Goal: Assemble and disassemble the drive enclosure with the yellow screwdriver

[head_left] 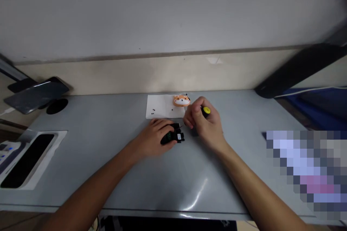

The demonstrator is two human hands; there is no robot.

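On the grey desk, my left hand [157, 138] is closed round a partly opened black computer mouse [168, 137] with a green mark on it. A small light square part [179, 136] shows at the mouse's right end. My right hand [204, 122] grips a screwdriver [206, 111] with a black and yellow handle, its thin shaft pointing left at the mouse. Whether the tip touches the mouse is too small to tell. Just behind lies a white sheet of paper [162, 105] with several tiny dark screws [153, 113]. An orange and white animal-face case [181, 100] rests on the paper's right part.
A phone on a stand [38, 94] is at the back left, and a black pad-like object [28, 160] lies on white paper at the left. A dark cylinder [298, 68] leans at the back right. A blurred-out object [306, 169] lies at the right. A wall [162, 75] closes the back.
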